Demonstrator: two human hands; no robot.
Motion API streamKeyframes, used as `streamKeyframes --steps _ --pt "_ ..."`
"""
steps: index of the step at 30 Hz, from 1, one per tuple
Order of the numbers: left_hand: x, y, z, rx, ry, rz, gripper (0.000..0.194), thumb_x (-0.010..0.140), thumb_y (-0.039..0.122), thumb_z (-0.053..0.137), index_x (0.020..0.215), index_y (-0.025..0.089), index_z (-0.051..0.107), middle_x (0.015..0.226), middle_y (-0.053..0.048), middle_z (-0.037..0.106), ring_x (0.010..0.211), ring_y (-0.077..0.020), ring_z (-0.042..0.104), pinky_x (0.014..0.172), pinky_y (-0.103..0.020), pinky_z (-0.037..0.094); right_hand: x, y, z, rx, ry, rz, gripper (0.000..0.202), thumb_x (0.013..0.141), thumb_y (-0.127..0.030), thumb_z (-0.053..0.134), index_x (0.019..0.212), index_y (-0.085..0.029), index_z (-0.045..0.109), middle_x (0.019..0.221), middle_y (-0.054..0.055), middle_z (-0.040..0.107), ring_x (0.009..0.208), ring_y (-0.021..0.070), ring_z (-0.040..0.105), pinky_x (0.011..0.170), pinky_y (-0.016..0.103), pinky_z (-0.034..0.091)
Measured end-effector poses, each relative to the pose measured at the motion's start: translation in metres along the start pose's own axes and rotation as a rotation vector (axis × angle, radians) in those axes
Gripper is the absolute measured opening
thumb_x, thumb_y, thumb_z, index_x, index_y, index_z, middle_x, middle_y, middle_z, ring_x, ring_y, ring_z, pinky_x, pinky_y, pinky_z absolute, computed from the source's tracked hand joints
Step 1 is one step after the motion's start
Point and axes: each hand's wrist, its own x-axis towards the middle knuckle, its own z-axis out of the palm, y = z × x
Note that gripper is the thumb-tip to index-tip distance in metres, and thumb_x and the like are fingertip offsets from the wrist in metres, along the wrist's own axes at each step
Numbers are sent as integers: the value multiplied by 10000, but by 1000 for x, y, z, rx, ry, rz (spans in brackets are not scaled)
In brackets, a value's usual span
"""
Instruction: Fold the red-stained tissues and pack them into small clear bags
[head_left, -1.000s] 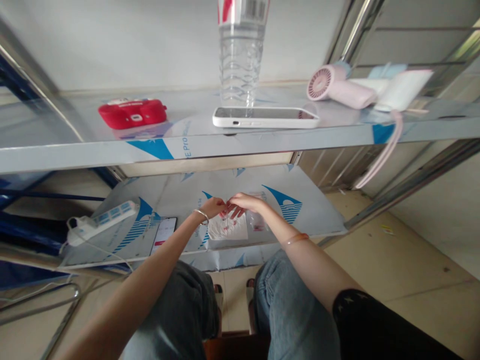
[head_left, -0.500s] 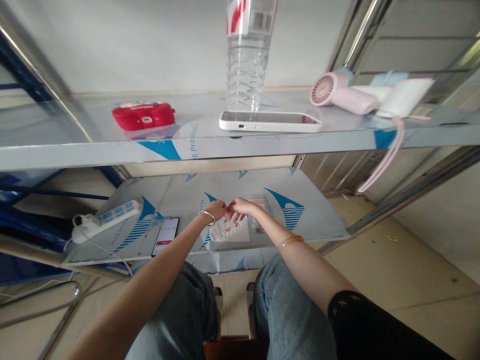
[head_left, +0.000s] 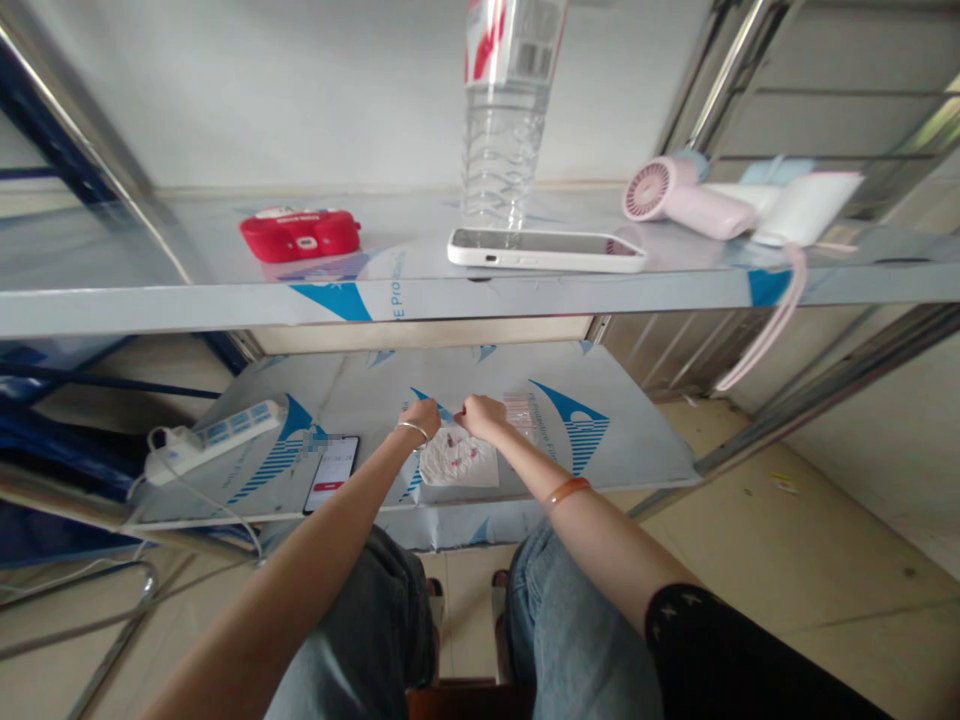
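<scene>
Over the lower shelf, my left hand (head_left: 421, 418), with a silver bangle at the wrist, is closed with its fingers curled in. Facing it across a small gap, my right hand (head_left: 484, 415) is also closed in a pinch. Whatever the fingers hold is too small to make out. Just below both hands lies a crumpled white sheet (head_left: 459, 462), like tissue or thin plastic, with small red bits on it. Beside my right hand rests a clear packet with reddish stripes (head_left: 519, 410), partly hidden by that hand.
Left on the lower shelf (head_left: 330, 375) are a phone with a lit screen (head_left: 333, 470) and a white power strip (head_left: 225, 435) with cables. The upper shelf's front edge (head_left: 525, 292) carries a red case (head_left: 301, 237), a bottle (head_left: 504, 140), a white-edged phone (head_left: 547, 250) and a pink fan (head_left: 686, 195).
My hands were almost touching, the right one with fingers spread downward. Now they are slightly apart and both closed, and more of the white sheet shows. The camera view has shifted a little.
</scene>
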Motion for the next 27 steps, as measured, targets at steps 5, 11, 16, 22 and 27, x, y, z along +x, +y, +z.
streamKeyframes --steps 5,11,16,22,27 --pt "2 6 -2 -122 56 -66 325 878 205 388 1056 115 644 1040 -145 674 977 -206 630 798 -267 480 2 -1 7 76 98 -55 235 773 -287 591 1001 -241 629 1002 43 682 931 182 631 692 229 435" --pt "-2 12 -7 -197 103 -68 352 891 276 380 1014 105 662 1030 -184 669 1012 -261 623 814 -321 475 6 -2 12 181 44 -82 194 822 -285 550 961 -276 684 1074 42 655 989 196 605 740 245 438" --pt "-9 7 -7 -185 84 -27 302 888 273 395 969 144 656 1010 -134 679 1009 -247 619 839 -335 463 7 8 13 157 -74 -48 300 739 -323 682 1034 -266 677 1132 72 644 1064 231 582 827 293 440" --pt "-4 -1 5 -138 49 95 628 760 266 632 1332 184 386 1331 -142 494 1220 -270 473 971 -392 391 20 22 24 246 -106 -112 475 635 -303 775 1085 -210 652 1125 71 647 1044 212 594 870 286 437" --pt "2 -5 13 -163 -25 175 747 681 412 716 1327 206 405 1355 -119 481 1230 -288 454 1007 -399 348 33 27 37 396 -159 -257 400 619 -142 746 1014 -168 695 1002 38 696 899 159 635 747 190 450"
